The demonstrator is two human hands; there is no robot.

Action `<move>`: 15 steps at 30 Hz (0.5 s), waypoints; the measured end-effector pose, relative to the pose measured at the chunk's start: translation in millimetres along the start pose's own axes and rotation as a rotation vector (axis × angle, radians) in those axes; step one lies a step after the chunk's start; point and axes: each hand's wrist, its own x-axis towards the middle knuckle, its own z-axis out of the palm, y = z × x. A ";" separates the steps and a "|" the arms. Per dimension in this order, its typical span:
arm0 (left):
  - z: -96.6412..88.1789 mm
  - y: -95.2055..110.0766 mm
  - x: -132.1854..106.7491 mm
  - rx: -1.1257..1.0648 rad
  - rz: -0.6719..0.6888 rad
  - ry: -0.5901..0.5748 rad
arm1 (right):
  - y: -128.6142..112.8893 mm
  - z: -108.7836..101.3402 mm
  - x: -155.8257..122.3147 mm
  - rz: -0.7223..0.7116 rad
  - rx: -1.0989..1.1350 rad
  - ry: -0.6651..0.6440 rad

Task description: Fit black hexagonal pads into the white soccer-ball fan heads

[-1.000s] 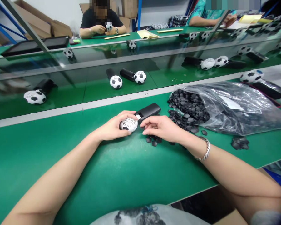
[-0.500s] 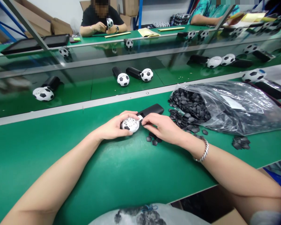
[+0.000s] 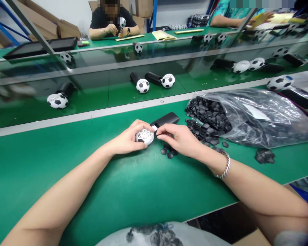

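Observation:
My left hand [image 3: 127, 138] is closed around a small white football-patterned ball [image 3: 145, 136], thumb at the front and fingers over the top. A black handle [image 3: 168, 118] sticks out behind the ball to the right, resting on the green bench. Much of the ball's upper face shows a white lattice, and a black pentagon patch is visible on its near side. My right hand [image 3: 178, 138], thumb and forefinger pinched together, is right beside the ball; whatever the fingertips hold is too small to make out. Under that hand lie several loose black pentagon pieces [image 3: 170, 155].
A clear plastic bag [image 3: 267, 119] spills black pentagons [image 3: 202, 131] at the right; another small heap [image 3: 265, 156] sits nearer. Beyond the bench edge, a green conveyor [image 3: 92, 102] carries football-headed items [image 3: 143, 85]. Across it, a person [image 3: 110, 22] holds a similar ball.
Items on the near conveyor have moved right, while those on the far strip shifted slightly left. My left hand keeps the ball; my right hand stays pinched beside it, barely moved.

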 end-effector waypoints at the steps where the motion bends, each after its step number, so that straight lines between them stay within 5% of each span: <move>1: 0.4 0.5 0.1 0.001 -0.001 0.003 | -0.7 1.7 -0.2 0.035 0.048 -0.033; 8: 4.3 -3.0 -0.5 -0.013 0.003 0.024 | 2.5 13.6 1.1 0.092 0.175 -0.023; 15: 18.1 -2.2 4.4 0.038 0.063 0.224 | 5.2 17.7 2.8 0.114 0.210 0.029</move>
